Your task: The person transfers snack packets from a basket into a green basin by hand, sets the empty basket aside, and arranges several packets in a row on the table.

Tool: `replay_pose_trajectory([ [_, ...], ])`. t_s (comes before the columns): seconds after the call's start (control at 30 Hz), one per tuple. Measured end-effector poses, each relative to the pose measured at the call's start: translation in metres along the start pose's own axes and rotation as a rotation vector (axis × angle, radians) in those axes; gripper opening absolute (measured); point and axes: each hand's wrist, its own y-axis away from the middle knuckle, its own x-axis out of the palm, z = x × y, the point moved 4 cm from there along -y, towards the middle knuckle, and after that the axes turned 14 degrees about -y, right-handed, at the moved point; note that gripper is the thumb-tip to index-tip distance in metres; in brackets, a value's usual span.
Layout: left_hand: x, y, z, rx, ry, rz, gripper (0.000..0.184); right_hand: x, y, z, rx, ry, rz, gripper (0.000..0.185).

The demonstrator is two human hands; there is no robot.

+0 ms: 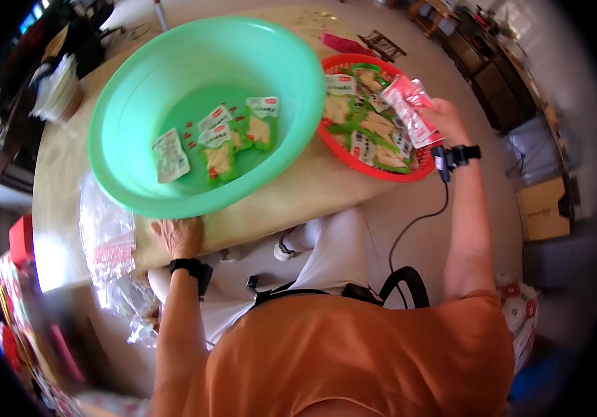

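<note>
Over the right side of a red basket (409,176), my right hand (448,121) is closed on a red-and-white packet (413,111); whether it is one packet or a few together I cannot tell. Several green-and-white food packets (376,127) fill that basket. My left hand (177,235) lies on the table edge, fingers spread, just below the rim of a large green basin (204,203) and partly hidden by it. Inside the basin are several similar packets (218,158); one of them, a pale packet (170,156), lies apart on the left.
Clear plastic bags (109,233) lie on the table (291,186) left of my left hand. A bag-lined tub (62,94) stands at the far left. A cable (409,226) hangs from my right wrist strap. Cabinets (486,83) line the right side.
</note>
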Motion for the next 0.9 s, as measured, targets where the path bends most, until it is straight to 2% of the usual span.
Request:
replay_pose_trajectory([
  [0.03,0.005,-0.001,0.004,-0.026,0.006,0.011,0.039,0.009,0.007,0.028,-0.041,-0.130,-0.013,0.013],
  [0.1,0.011,-0.002,0.007,-0.009,0.069,-0.142,0.037,0.029,0.003,0.068,-0.082,-0.103,-0.006,0.013],
  [0.13,0.008,-0.003,0.007,-0.008,0.061,-0.065,0.036,0.049,0.002,0.089,-0.159,-0.195,0.048,0.015],
  [0.2,0.013,-0.005,0.008,-0.024,0.090,-0.083,0.036,0.092,0.003,0.125,-0.235,-0.285,0.108,0.016],
  [0.27,0.012,-0.004,0.009,-0.025,0.111,-0.091,0.035,0.143,0.006,0.157,-0.440,-0.010,0.196,0.019],
  [0.3,0.011,-0.004,0.010,-0.034,0.113,-0.089,0.035,0.162,-0.003,0.164,-0.592,0.223,0.218,0.019],
  [0.37,0.011,-0.006,0.010,-0.018,0.093,-0.061,0.035,0.206,-0.011,0.171,-0.830,0.305,0.382,0.017],
  [0.43,0.015,-0.005,0.012,-0.029,0.115,-0.101,0.035,0.243,-0.010,0.168,-0.801,0.451,0.521,0.015],
  [0.47,0.016,-0.005,0.012,-0.034,0.135,-0.144,0.036,0.258,-0.009,0.164,-0.895,0.507,0.583,0.015],
  [0.57,0.018,-0.005,0.013,-0.024,0.118,-0.133,0.036,0.290,0.003,0.146,-0.836,0.663,0.759,0.013],
  [0.7,0.015,-0.005,0.011,-0.009,0.126,-0.068,0.037,0.301,0.015,0.130,-0.762,0.698,0.892,0.011],
  [0.77,0.021,-0.007,0.012,-0.047,0.125,-0.144,0.037,0.299,0.018,0.120,-0.514,0.754,1.051,0.010],
  [0.8,0.019,-0.006,0.011,-0.035,0.124,-0.146,0.037,0.296,0.027,0.129,-0.339,0.877,1.083,0.014],
  [0.83,0.015,-0.005,0.011,-0.036,0.117,-0.145,0.037,0.288,0.030,0.127,-0.332,0.876,1.072,0.014],
  [0.9,0.008,-0.003,0.010,-0.020,0.114,-0.148,0.037,0.264,0.034,0.134,-0.462,0.525,0.977,0.022],
])
